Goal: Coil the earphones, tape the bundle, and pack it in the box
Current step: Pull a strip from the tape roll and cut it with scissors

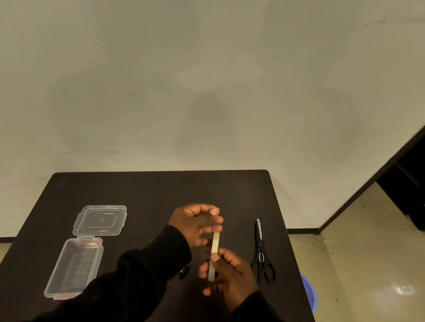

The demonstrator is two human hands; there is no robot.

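A pale roll of tape (215, 245) stands edge-on above the middle of the dark table (148, 190). My right hand (231, 276) grips the roll's lower part. My left hand (194, 226) is at the roll's upper left with fingers curled and fingertips touching its top. A small dark bundle, probably the earphones (184, 271), lies on the table just under my left sleeve, mostly hidden. The clear plastic box (74, 268) lies open at the left, with its lid (101, 220) lying just beyond it.
Black scissors (261, 253) lie shut on the table to the right of my hands. A blue bucket (309, 292) stands on the floor past the table's right edge. A pale wall rises behind the table, and a dark doorway is at far right.
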